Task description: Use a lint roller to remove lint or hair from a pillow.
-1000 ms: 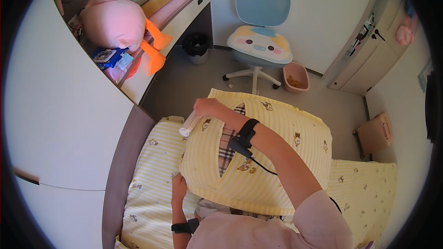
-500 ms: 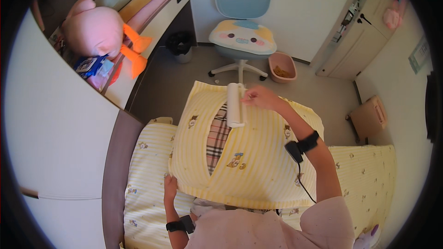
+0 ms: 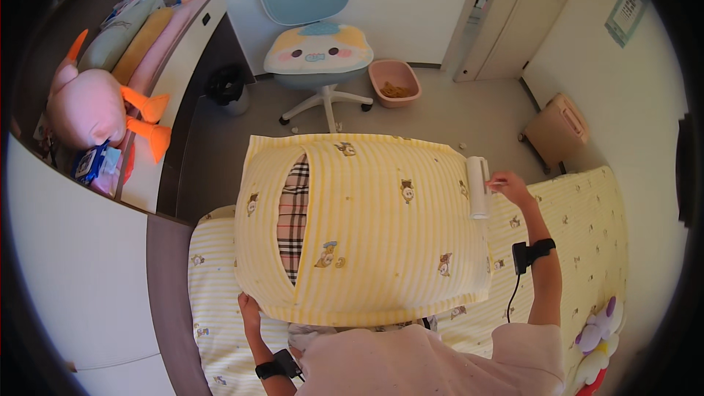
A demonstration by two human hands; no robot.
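Observation:
A large pillow (image 3: pixel 381 242) in a yellow-and-white striped case with small bear prints lies across my lap. Through the slit near its left end shows a checked beige inner cloth (image 3: pixel 292 220). My right hand (image 3: pixel 509 186) is closed round the handle of a white lint roller (image 3: pixel 478 189). The roller stands lengthwise at the pillow's right edge; whether it presses on the cloth I cannot tell. At the pillow's lower left corner, my left hand (image 3: pixel 250 309) grips the case's edge, its fingers partly hidden. Both forearms wear black straps with a small device.
Under the pillow spreads a bed (image 3: pixel 565 242) with a matching striped sheet, plush flowers (image 3: pixel 601 345) at its right. Beyond stand a blue chair (image 3: pixel 315 44), a pink basin (image 3: pixel 396 82), a bin (image 3: pixel 229 90) and a suitcase (image 3: pixel 554 132). A pink plush toy (image 3: pixel 88 108) lies on the left desk.
My right hand has carried the lint roller from the pillow's upper middle, beside the slit, to its right edge. The view has turned to the right. My left hand stays at the lower left corner.

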